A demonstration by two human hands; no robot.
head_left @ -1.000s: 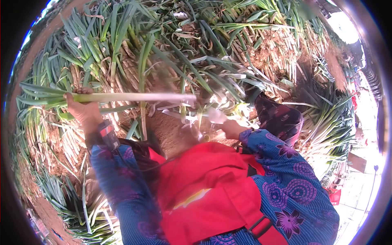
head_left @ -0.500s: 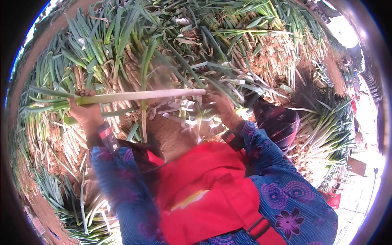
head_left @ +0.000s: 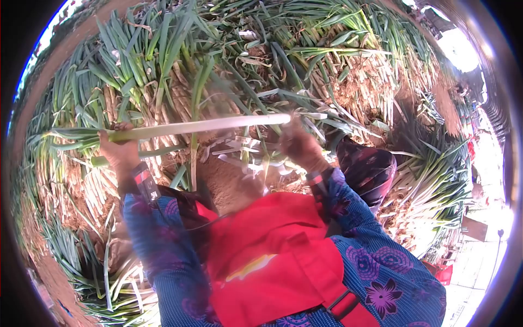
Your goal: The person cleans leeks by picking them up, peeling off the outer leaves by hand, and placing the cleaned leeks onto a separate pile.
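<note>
The left hand [head_left: 121,152] is closed around a long, straight spring onion with a white shaft and green leaves [head_left: 212,126], gripping it where the white turns green. That hold probably makes sense because it gathers the loose leaves and leaves the shaft exposed. The onion lies nearly level in the air, above brown bare soil [head_left: 218,182] and in front of the red cloth apron [head_left: 272,245], likely so that both hands can reach it comfortably. The right hand [head_left: 302,147] is at the root end, its fingers partly curled; blur hides how far open they are and whether they grip the tip.

The shaft looks smooth, pale and clean, slightly thicker at the root end, tinting to light green near the left hand before the leaves fan out. By contrast, the heaped onions with tan, soil-dusted stalks [head_left: 365,82] look rough. Whitish, strip-like scraps [head_left: 239,146] lie below the held onion.
</note>
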